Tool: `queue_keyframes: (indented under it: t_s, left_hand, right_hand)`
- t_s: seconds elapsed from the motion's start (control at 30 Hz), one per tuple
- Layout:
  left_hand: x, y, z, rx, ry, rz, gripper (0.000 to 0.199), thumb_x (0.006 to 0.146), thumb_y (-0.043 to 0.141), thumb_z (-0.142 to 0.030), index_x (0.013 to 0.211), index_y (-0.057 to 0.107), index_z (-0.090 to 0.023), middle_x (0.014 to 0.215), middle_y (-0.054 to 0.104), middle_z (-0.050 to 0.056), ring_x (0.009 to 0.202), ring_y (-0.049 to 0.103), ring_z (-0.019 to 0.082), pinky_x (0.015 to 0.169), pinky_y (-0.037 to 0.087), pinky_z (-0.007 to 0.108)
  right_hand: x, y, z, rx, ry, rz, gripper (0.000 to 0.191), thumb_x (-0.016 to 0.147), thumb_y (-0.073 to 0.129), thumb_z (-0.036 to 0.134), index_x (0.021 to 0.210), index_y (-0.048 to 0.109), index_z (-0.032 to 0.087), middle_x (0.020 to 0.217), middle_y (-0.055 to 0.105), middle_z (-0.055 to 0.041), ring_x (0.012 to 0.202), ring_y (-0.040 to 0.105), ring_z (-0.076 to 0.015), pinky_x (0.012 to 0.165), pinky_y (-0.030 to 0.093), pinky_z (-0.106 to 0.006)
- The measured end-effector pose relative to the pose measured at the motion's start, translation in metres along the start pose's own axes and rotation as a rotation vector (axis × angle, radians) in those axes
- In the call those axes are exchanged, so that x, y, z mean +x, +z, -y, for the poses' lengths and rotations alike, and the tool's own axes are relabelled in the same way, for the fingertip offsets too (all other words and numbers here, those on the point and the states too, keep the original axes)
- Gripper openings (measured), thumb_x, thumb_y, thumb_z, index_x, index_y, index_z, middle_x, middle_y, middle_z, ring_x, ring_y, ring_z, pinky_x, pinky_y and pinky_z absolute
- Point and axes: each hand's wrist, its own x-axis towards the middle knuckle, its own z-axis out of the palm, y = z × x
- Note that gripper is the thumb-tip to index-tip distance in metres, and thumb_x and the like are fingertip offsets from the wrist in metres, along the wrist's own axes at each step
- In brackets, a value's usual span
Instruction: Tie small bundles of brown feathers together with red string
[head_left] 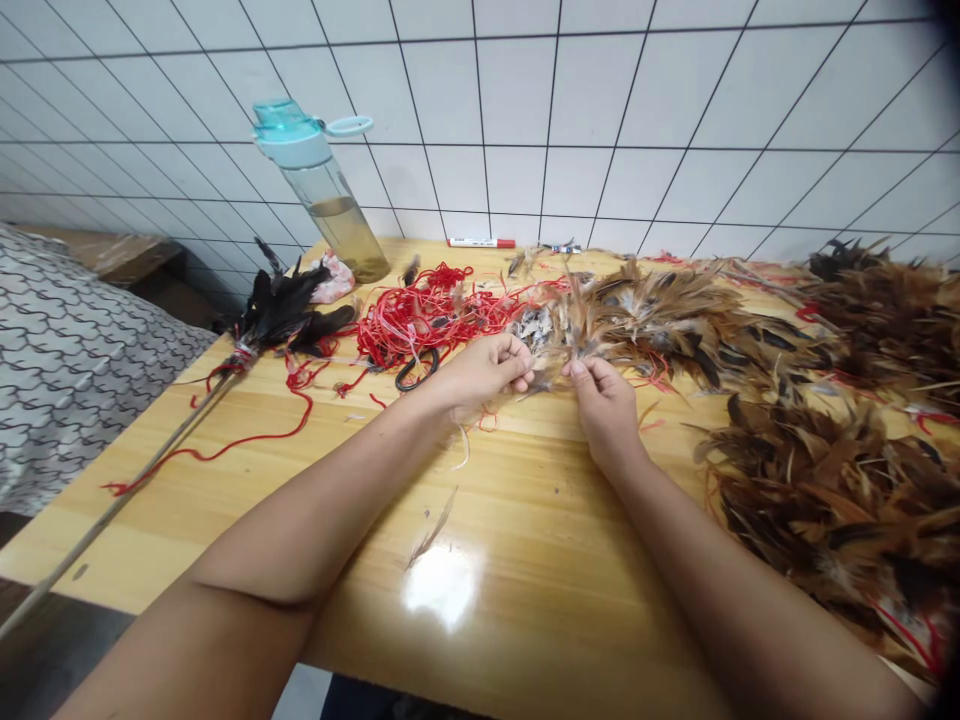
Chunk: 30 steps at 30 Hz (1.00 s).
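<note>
Cloth: A grey-and-white patterned cloth (67, 370) is spread beyond the left edge of the wooden table (225, 450), apart from the work surface.

Duster: A black feather duster (277, 310) is laid across the table's left corner. Its head is bound with red string, and its cane handle (127, 480) is left projecting past the edge, apparently so that the head lies flat.

Bottle: A clear water bottle (330, 190) with a teal lid is stood upright at the far edge against the tiled wall (600, 100), seemingly to be kept clear of the loose material.

String: A tangle of red string (420, 315) is heaped loosely at mid-table, and black-handled scissors (414, 370) are left at its near edge, within easy reach of the left hand.

Left hand: The left hand (484, 370) is curled, and a tuft of brown feathers (544, 335) appears to be pinched at its fingertips.

Right hand: The right hand (604, 400) is closed in a pinch on the same tuft, just beside the left hand. The feathers are held up off the table, where they can be worked between both hands, though the exact grip is partly hidden.

Feathers: Heaps of brown feathers (840, 490) are massed along the right side of the table, close to the right hand.
</note>
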Motion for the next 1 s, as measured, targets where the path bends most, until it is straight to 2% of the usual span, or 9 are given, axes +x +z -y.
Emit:
queue_keyframes:
  t_s: [0.13,0.27,0.43,0.53,0.63,0.73,0.87,0.93,1.0]
  left_hand:
    - [0.004,0.007,0.01,-0.209,0.027,-0.058,0.019,0.079,0.067,-0.025,0.076,0.052,-0.014,0.066,0.059,0.0,0.053,0.049,0.005,0.052,0.037,0.017]
    - [0.012,0.01,0.021,-0.206,0.09,-0.01,0.02,0.077,0.07,-0.026,0.082,0.055,-0.013,0.068,0.062,0.001,0.057,0.054,0.007,0.054,0.041,0.018]
    - [0.009,0.015,0.021,0.102,0.147,0.004,0.007,0.081,0.058,-0.019,0.084,0.06,-0.013,0.066,0.062,0.0,0.058,0.056,0.008,0.058,0.044,0.02]
    - [0.006,0.015,0.018,0.378,0.234,-0.025,0.014,0.083,0.053,-0.019,0.086,0.066,-0.015,0.068,0.064,0.0,0.064,0.058,0.01,0.063,0.044,0.021]
    - [0.005,0.013,0.016,0.504,0.244,-0.021,0.018,0.084,0.051,-0.02,0.087,0.068,-0.016,0.067,0.065,-0.001,0.066,0.058,0.011,0.065,0.043,0.022]
    - [0.005,0.009,0.014,0.454,0.167,0.039,0.017,0.085,0.05,-0.022,0.088,0.066,-0.016,0.065,0.062,-0.001,0.062,0.055,0.01,0.06,0.041,0.02]
    - [0.003,0.006,0.013,0.19,0.014,0.065,0.022,0.088,0.051,-0.036,0.097,0.061,-0.017,0.067,0.06,-0.001,0.05,0.048,0.007,0.049,0.036,0.019]
    - [0.002,0.004,0.012,0.117,0.051,0.051,0.024,0.088,0.053,-0.038,0.098,0.06,-0.017,0.074,0.064,0.002,0.056,0.053,0.008,0.053,0.041,0.02]
    - [0.002,0.002,0.011,0.192,0.14,0.032,0.023,0.086,0.055,-0.034,0.098,0.061,-0.016,0.082,0.067,0.004,0.069,0.059,0.011,0.063,0.046,0.022]
  right_hand:
    - [-0.001,0.001,0.0,-0.023,0.001,0.005,0.024,0.082,0.052,0.04,0.074,0.061,0.02,0.071,0.063,-0.001,0.073,0.055,-0.0167,0.072,0.043,-0.029]
    - [-0.002,0.002,-0.003,-0.067,-0.027,0.053,0.023,0.081,0.052,0.037,0.073,0.064,0.019,0.072,0.065,-0.0018,0.071,0.057,-0.017,0.072,0.043,-0.031]
    - [-0.001,0.003,-0.009,-0.13,-0.071,0.026,0.023,0.081,0.051,0.036,0.068,0.06,0.02,0.065,0.058,-0.0005,0.066,0.052,-0.0161,0.066,0.041,-0.029]
    - [-0.001,0.003,-0.01,-0.102,-0.073,0.03,0.023,0.081,0.051,0.037,0.069,0.06,0.02,0.067,0.059,-0.0006,0.069,0.053,-0.0162,0.068,0.041,-0.029]
    - [-0.001,0.003,-0.009,-0.083,-0.06,0.018,0.023,0.081,0.052,0.038,0.069,0.06,0.02,0.067,0.059,-0.0006,0.068,0.053,-0.0163,0.068,0.041,-0.029]
    - [-0.001,0.002,-0.007,-0.065,-0.025,0.003,0.024,0.081,0.053,0.04,0.07,0.06,0.02,0.067,0.06,-0.0007,0.068,0.053,-0.0168,0.068,0.041,-0.03]
    - [-0.002,0.002,-0.004,-0.036,0.007,-0.012,0.023,0.081,0.053,0.04,0.074,0.063,0.02,0.071,0.065,-0.0012,0.071,0.056,-0.0174,0.073,0.042,-0.031]
    - [-0.002,0.001,-0.003,-0.03,0.005,-0.011,0.023,0.081,0.053,0.039,0.074,0.063,0.02,0.073,0.066,-0.0016,0.073,0.057,-0.0178,0.074,0.043,-0.032]
    - [-0.001,0.001,-0.002,-0.032,0.001,-0.017,0.024,0.082,0.053,0.039,0.074,0.063,0.019,0.073,0.066,-0.002,0.074,0.057,-0.018,0.075,0.043,-0.032]
